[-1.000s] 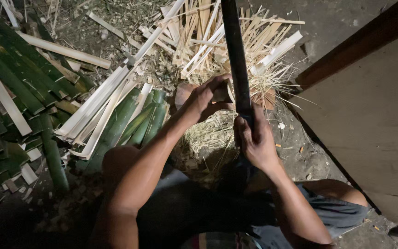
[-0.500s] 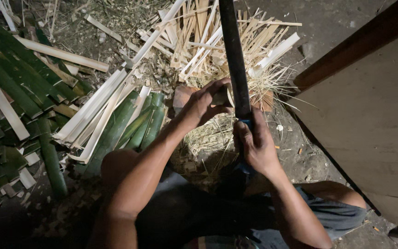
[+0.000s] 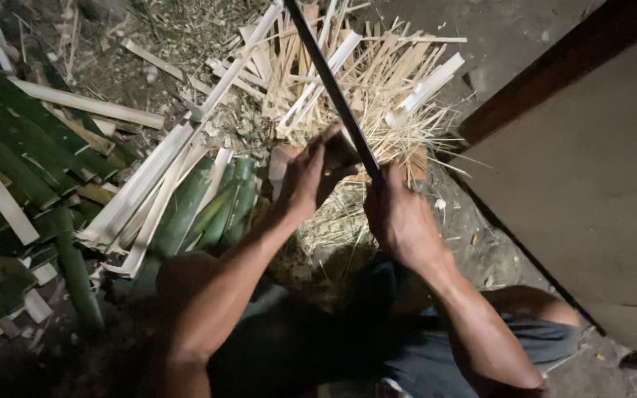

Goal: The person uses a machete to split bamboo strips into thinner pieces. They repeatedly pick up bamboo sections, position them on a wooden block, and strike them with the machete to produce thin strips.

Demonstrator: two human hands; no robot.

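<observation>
Dark strip (image 3: 331, 88) — gripped by both hands — slants up-left.

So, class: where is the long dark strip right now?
In the head view the dark strip runs from top centre down to the right hand, with the left hand beside it, above the pale splints.

A long, thin, dark bamboo strip (image 3: 331, 88) is held in both hands. It leans up and away to the left, out past the top edge of the view. It crosses over the pile of pale bamboo slivers (image 3: 348, 74). Its low end sits in the right hand, just in front of that pile. The left hand touches it a little higher up.
</observation>
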